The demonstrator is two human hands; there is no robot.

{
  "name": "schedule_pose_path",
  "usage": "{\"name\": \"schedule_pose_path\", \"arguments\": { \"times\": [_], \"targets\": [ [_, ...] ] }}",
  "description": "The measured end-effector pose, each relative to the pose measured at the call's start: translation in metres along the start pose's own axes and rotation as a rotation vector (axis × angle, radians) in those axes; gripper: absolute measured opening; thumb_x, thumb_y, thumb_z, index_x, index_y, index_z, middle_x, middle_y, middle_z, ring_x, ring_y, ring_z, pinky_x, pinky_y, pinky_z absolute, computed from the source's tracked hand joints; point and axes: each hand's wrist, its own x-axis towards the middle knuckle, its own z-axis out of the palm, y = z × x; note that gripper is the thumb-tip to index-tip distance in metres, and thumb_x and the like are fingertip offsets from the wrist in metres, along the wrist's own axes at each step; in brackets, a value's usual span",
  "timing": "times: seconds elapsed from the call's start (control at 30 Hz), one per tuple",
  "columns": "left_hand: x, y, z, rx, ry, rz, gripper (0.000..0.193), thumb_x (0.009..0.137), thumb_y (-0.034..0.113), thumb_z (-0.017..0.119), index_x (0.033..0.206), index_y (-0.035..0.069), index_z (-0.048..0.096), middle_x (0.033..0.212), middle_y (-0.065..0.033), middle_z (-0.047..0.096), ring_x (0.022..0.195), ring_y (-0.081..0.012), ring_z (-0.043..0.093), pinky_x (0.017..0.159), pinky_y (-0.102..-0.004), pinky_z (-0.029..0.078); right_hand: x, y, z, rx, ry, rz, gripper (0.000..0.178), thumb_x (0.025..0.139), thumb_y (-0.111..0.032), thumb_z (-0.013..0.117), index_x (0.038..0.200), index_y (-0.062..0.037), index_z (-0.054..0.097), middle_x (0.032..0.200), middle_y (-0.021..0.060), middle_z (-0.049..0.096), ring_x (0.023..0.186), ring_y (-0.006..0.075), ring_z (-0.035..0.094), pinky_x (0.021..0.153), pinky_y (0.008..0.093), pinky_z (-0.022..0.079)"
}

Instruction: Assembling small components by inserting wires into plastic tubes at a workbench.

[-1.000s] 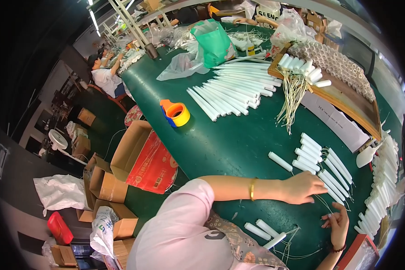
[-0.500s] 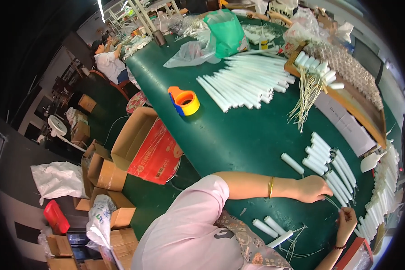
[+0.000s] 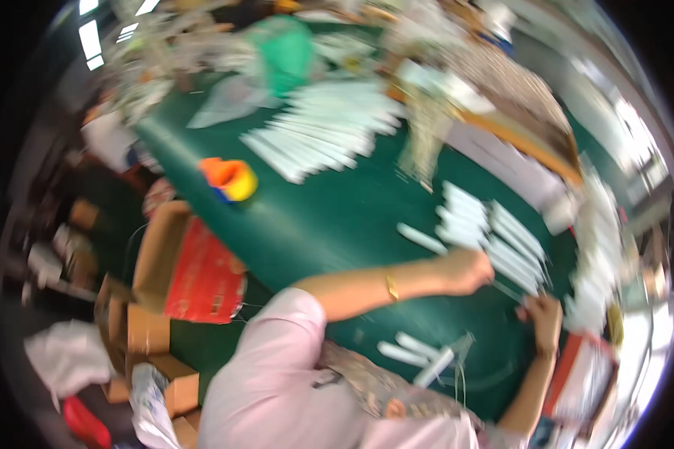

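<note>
A thin pale wire (image 3: 508, 291) runs taut between my two hands over the green table. My left hand (image 3: 466, 272), with a gold bracelet on its wrist, is closed on one end. Lower and to the right, my right hand (image 3: 544, 314) pinches the other end. Motion blur hides the exact fingertips. Just beyond the hands lie several white tubes (image 3: 515, 262) in a row, with another stack of white tubes (image 3: 460, 213) to their left. One white tube (image 3: 421, 238) lies apart. Nearer me, a few white tubes (image 3: 416, 349) rest beside loose wires (image 3: 460, 367).
A tape dispenser (image 3: 231, 179) stands on the green table (image 3: 329, 224). Beyond it fan out many white tubes (image 3: 314, 127) and a green bag (image 3: 283, 54). A wooden-edged tray (image 3: 517, 135) with hanging wires (image 3: 421, 138) is at far right. Cardboard boxes (image 3: 148, 329) stand left.
The whole view has shifted and blurred, with the table's things now further left and higher. My hands have drawn slightly apart, and the wire between them is straighter.
</note>
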Motion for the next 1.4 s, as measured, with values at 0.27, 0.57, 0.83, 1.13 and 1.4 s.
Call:
{"name": "schedule_pose_path", "arguments": {
  "times": [0.27,0.57,0.83,1.13,1.4],
  "targets": [
    [0.009,0.004,-0.019,0.245,-0.071,0.045,0.003,0.081,0.001,0.077,0.082,0.002,0.074,0.084,-0.0125,0.068,0.08,-0.0348,0.066,0.069,-0.0452,0.053,0.024,0.009,-0.018,0.305,-0.215,-0.094,0.022,0.095,-0.008,0.077,0.115,0.0017,0.078,0.103,0.0068,0.076,0.086,0.0093,0.071,0.079,0.0265,0.058],
    [0.012,0.011,-0.001,0.063,-0.054,-0.084,0.003,0.086,0.002,0.078,0.088,0.002,0.077,0.085,-0.0088,0.072,0.076,-0.0295,0.067,0.073,-0.0389,0.05,0.025,0.07,-0.093,-1.025,0.368,-0.112,0.022,0.086,-0.01,0.076,0.108,-0.0126,0.079,0.109,0.0096,0.066,0.113,0.0325,0.065,0.098,0.0464,0.053],
    [0.007,0.009,-0.004,0.098,-0.038,-0.064,0.003,0.086,0.005,0.079,0.089,0.005,0.078,0.087,-0.0057,0.073,0.08,-0.0279,0.069,0.075,-0.0388,0.048,0.001,0.015,-0.026,-0.984,0.211,-0.478,0.025,0.081,-0.009,0.079,0.105,-0.0139,0.072,0.108,-0.0013,0.068,0.106,0.0207,0.063,0.092,0.0383,0.046],
    [0.006,0.015,-0.004,0.128,-0.047,-0.051,0.003,0.086,0.007,0.08,0.088,0.007,0.078,0.088,-0.0052,0.073,0.081,-0.0281,0.068,0.075,-0.0391,0.048,-0.011,-0.003,-0.019,-1.036,0.213,-0.504,0.024,0.081,-0.009,0.079,0.103,-0.0157,0.073,0.105,-0.002,0.07,0.103,0.0193,0.064,0.091,0.037,0.045],
    [0.005,0.026,-0.018,0.247,-0.067,-0.026,0.021,0.083,0.016,0.086,0.101,0.008,0.08,0.099,-0.0038,0.072,0.097,-0.0242,0.068,0.085,-0.0391,0.048,-0.012,-0.014,0.013,-0.763,0.085,-0.512,0.045,0.085,-0.025,0.084,0.128,-0.0161,0.073,0.121,0.0028,0.068,0.114,0.0241,0.063,0.1,0.0399,0.046]
  ]
}}
